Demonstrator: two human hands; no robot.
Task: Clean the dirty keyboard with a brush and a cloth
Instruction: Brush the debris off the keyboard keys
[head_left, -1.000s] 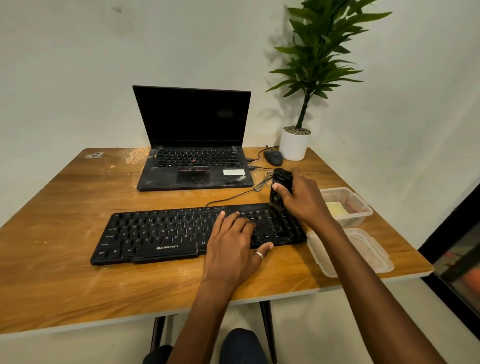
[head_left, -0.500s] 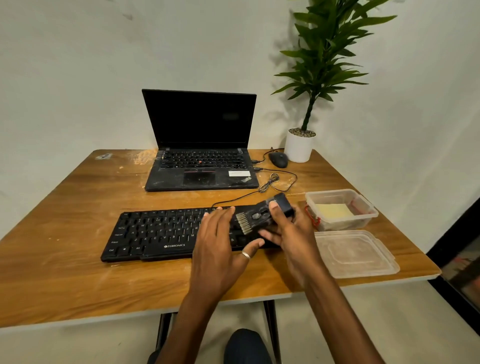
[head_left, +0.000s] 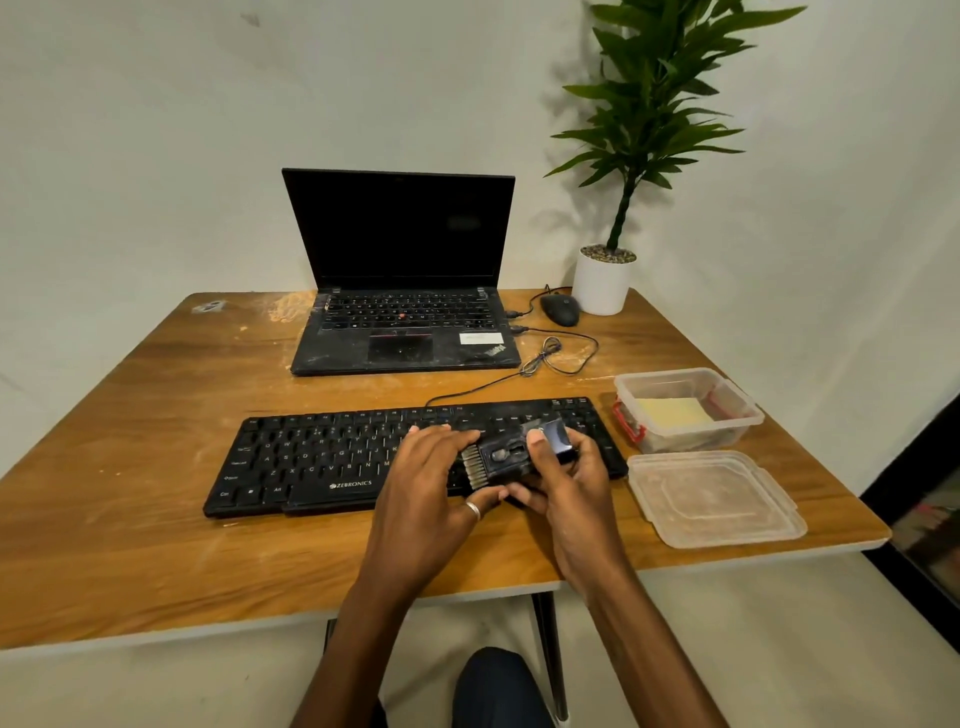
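In the head view, your right hand (head_left: 571, 493) sits at lower centre of the frame with its fingers and thumb curled round the black body of the brush (head_left: 519, 454), holding it tilted above the right half of the keyboard (head_left: 332, 462). The pale bristles (head_left: 472, 467) point left, toward your left hand (head_left: 431, 493). That hand lies flat just beside them, with its fingers straight over the middle keys and gripping nothing; its fingertips meet the bristle end, and its ringed thumb touches the underside of your right hand's fingers.

The keyboard lies across the middle of the wooden counter (head_left: 130, 467), and its cable (head_left: 545, 358) runs up to the open laptop (head_left: 400, 332) behind it. At centre right, a clear container (head_left: 748, 415) holds the folded yellow cloth (head_left: 672, 413), with its lid (head_left: 717, 499) lying flat just below it. A mouse (head_left: 560, 310) and a white plant pot (head_left: 602, 286) stand at the counter's far right corner.
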